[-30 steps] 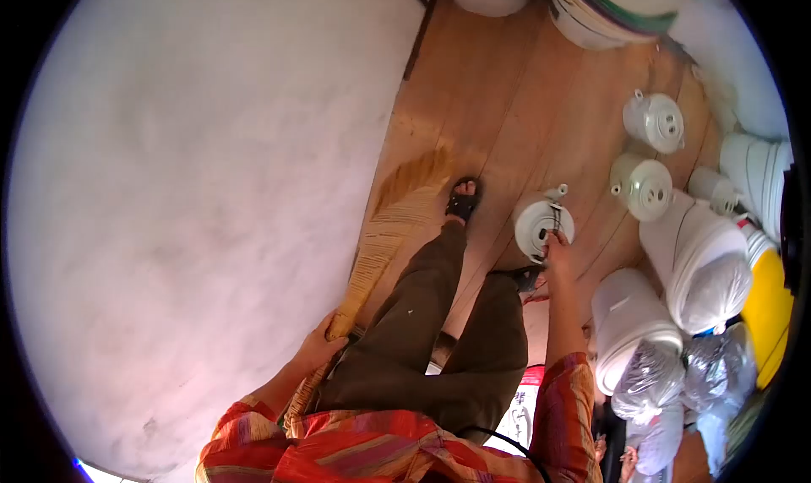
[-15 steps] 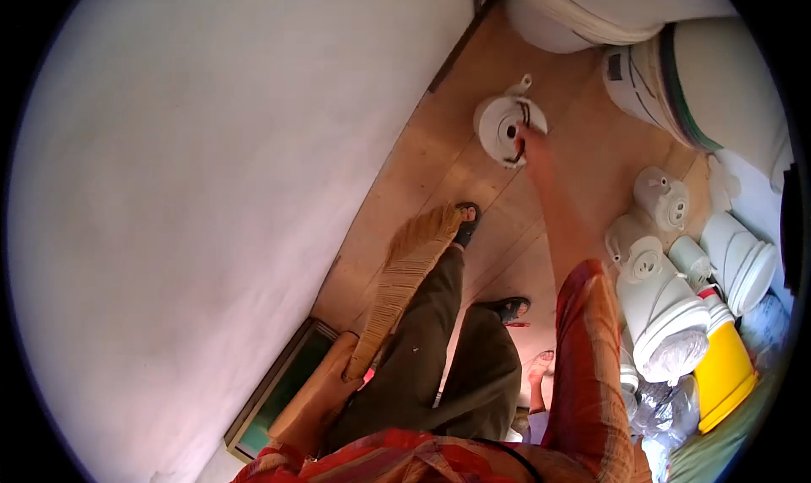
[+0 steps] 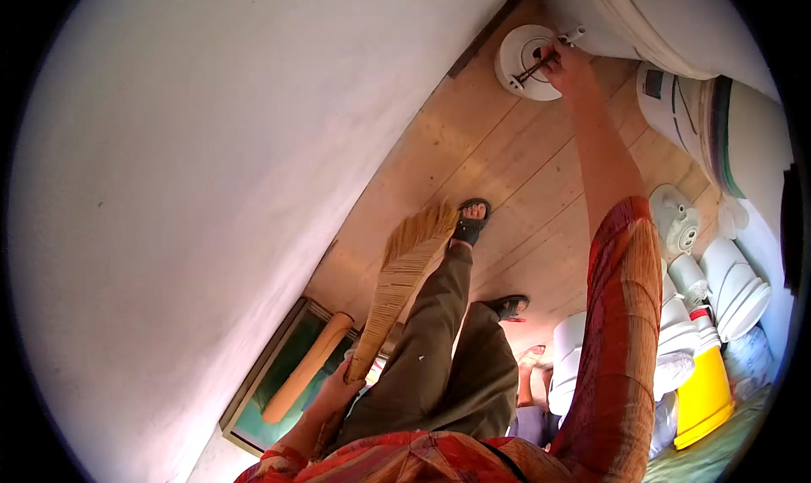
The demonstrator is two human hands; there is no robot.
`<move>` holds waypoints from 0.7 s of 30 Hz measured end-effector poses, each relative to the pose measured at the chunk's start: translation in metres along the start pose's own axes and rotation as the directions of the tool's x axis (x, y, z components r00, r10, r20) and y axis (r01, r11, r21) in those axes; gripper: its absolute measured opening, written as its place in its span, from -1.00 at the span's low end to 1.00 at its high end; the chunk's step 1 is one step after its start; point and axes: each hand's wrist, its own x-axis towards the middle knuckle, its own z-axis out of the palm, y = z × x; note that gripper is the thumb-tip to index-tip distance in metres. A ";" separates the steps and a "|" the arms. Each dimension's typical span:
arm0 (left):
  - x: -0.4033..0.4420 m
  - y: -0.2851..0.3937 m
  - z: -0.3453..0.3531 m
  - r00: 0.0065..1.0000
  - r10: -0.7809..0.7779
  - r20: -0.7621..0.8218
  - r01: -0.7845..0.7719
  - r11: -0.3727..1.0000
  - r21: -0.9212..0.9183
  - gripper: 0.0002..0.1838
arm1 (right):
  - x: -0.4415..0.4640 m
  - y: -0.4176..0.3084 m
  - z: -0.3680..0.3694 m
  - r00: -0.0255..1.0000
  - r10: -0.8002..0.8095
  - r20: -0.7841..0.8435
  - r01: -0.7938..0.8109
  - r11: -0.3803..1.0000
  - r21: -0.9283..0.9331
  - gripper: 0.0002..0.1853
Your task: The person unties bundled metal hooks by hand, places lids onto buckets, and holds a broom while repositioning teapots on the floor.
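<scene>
My right hand (image 3: 569, 69) reaches far forward, its fingers closed around the dark handle of a white kettle (image 3: 511, 59). The kettle is by the far corner of the plank floor, close to a large white container; its spout points right. I cannot tell whether its base touches the floor. Low on the left, my left hand (image 3: 340, 390) grips the handle end of a straw broom (image 3: 404, 280). The broom's bristles fan out forward beside my sandalled foot (image 3: 471, 221).
A white wall (image 3: 211, 162) rises along the left, with a green-lined framed box (image 3: 291, 356) at its foot. Large white containers (image 3: 676, 111) line the far right. Another kettle (image 3: 676, 221), white buckets (image 3: 733, 284) and a yellow bucket (image 3: 705, 394) crowd the right. Another person's foot (image 3: 530, 356) shows behind.
My right hand has moved the kettle forward and right, up to the large white container, and its spout has swung to the right. My left hand still holds the broom.
</scene>
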 end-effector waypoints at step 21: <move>-0.003 0.067 -0.019 1.000 -0.014 0.012 0.013 0.998 0.055 -0.20 | 0.004 -0.012 0.045 0.958 -0.280 -0.067 0.155 0.699 -0.698 -0.80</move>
